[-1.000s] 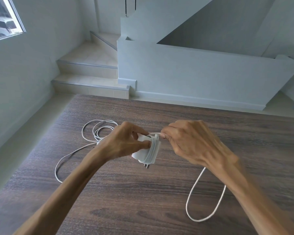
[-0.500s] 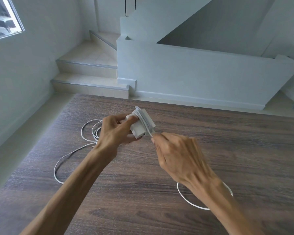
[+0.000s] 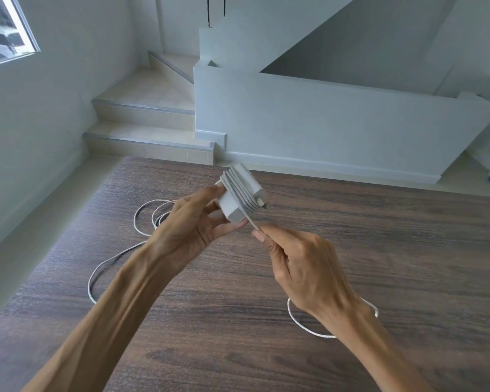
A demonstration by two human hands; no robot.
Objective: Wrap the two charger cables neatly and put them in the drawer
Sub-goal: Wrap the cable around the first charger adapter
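Observation:
My left hand grips a white charger block above the dark wooden table. Several turns of white cable are wound around the block, and its plug prongs point right. My right hand pinches the free run of that white cable just below the block. The cable's slack loops behind my right wrist and lies on the table. A second white cable lies in loose coils on the table at the left, partly hidden by my left hand. No drawer is in view.
The table's far edge runs just behind the block, its left edge slants down toward the lower left. Beyond it are tiled steps, a white stair wall and a window at the upper left.
My left hand has lifted and turned the block so the prongs point right instead of down. My right hand has swung from beside the block to below it, pulling the cable along.

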